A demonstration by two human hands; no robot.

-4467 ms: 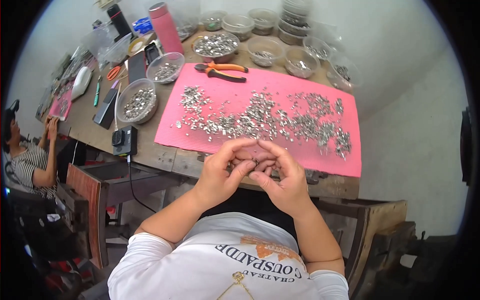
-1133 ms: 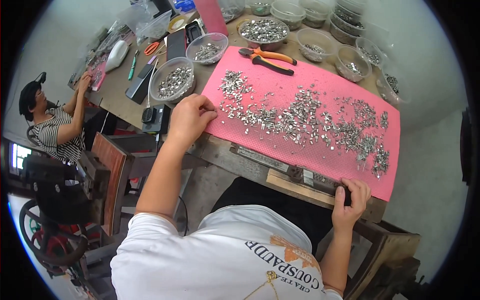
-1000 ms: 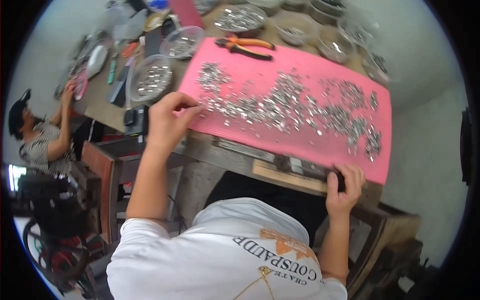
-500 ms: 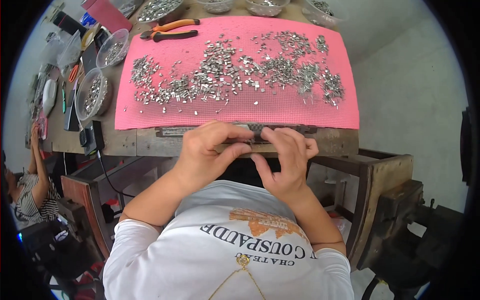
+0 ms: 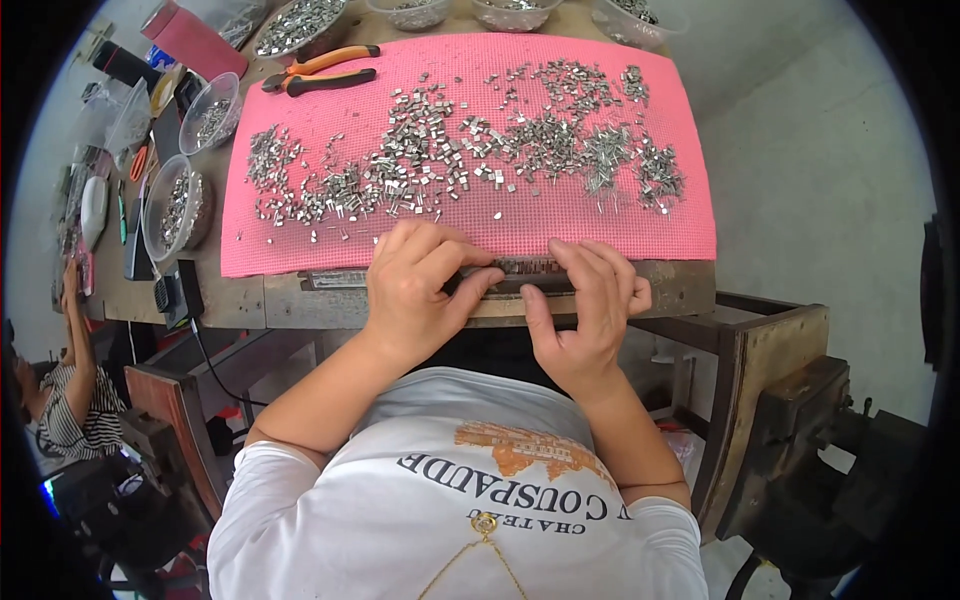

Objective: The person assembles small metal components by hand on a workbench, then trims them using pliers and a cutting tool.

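Note:
A long, narrow metal fixture (image 5: 335, 281) lies along the bench's front edge, with a row of small upright pieces (image 5: 530, 267) showing between my hands. Over its middle, my left hand (image 5: 415, 290) is curled, thumb and index tips brought together; anything tiny between them is too small to make out. To the right, my right hand (image 5: 590, 310) rests at the fixture, thumb on the near side and fingers on the far side, spread apart. Just beyond lies a pink mesh mat (image 5: 400, 243) strewn with heaps of small silvery metal parts (image 5: 420, 130), some with thin wire legs.
Orange-and-black pliers (image 5: 320, 72) lie on the mat's far left. Clear plastic tubs (image 5: 178, 208) of similar parts stand left and at the back. A pink bottle (image 5: 195, 40) is far left. Another person's arm (image 5: 80, 330) shows at the left edge.
My hands have drawn apart a little, baring the row of small pieces between them. The right thumb has moved away from the left fingertips. The whole view has shifted slightly.

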